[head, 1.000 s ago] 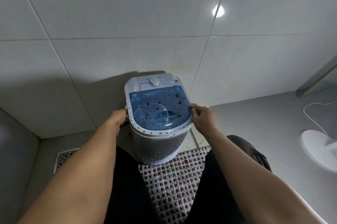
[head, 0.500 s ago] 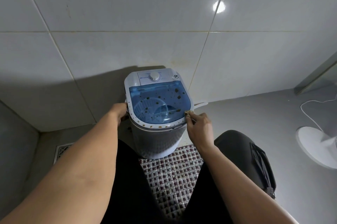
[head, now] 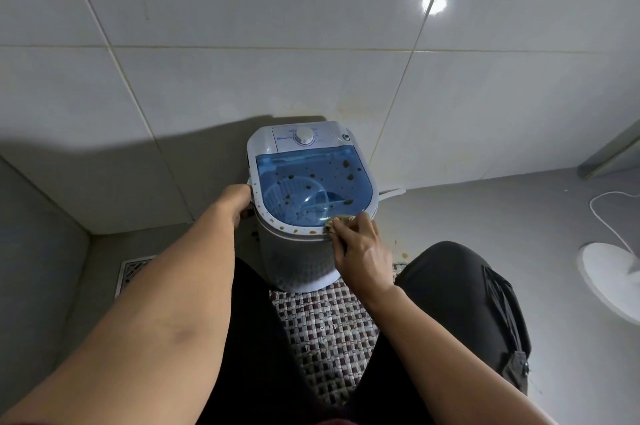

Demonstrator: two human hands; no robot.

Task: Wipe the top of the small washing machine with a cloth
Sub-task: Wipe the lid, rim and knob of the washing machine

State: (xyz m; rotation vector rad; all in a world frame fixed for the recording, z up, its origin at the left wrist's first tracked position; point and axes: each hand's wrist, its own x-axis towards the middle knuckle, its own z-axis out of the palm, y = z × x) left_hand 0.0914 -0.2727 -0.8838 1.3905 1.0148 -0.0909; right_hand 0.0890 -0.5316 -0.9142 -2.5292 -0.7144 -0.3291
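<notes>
Head view, left hand: left hand reaches forward with the arm extended, curled around the left rim of the small washing machine, gripping its side.
Head view, right hand: right hand is bent at the wrist, fingers bunched closed on a small brownish cloth pressed to the front right edge of the lid.
Washing machine: stands on the floor against the tiled wall, its front base just beside a checked mat.
Lid: blue translucent lid is closed, spotted with brown specks; more dot the white rim.
Inside the tub: a pale pulsator disc shows through the lid; whether anything else is in there cannot be told.
Top panel: white dial at the back.
</notes>
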